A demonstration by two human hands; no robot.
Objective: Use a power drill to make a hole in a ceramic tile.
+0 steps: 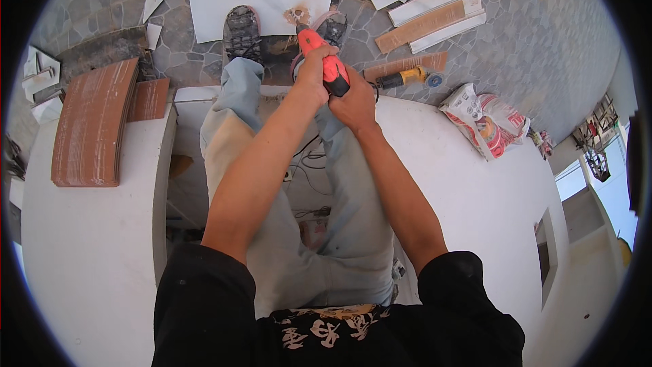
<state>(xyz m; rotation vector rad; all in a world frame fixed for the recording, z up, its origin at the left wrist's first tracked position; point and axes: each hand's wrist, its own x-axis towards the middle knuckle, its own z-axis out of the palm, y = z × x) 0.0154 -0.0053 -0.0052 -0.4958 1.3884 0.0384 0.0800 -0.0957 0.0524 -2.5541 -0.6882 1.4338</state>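
Note:
A red power drill point(312, 42) points away from me, its tip at a brownish dusty spot point(297, 15) on a white tile point(224, 1). Wrapped round the drill's body is my left hand point(314, 75). Behind it, my right hand point(354, 103) grips the rear of the tool, though its fingers are mostly hidden. The tile has a rounded notch in its far edge. My left shoe point(242, 30) and right shoe point(333, 30) rest at its near edge.
On the right lie an angle grinder point(411, 77), cut tile strips point(435, 17) and a torn bag point(483, 122) on a white ledge point(448, 183). Brown tiles point(95, 126) are stacked at left. Cables point(309, 163) hang or lie between my legs.

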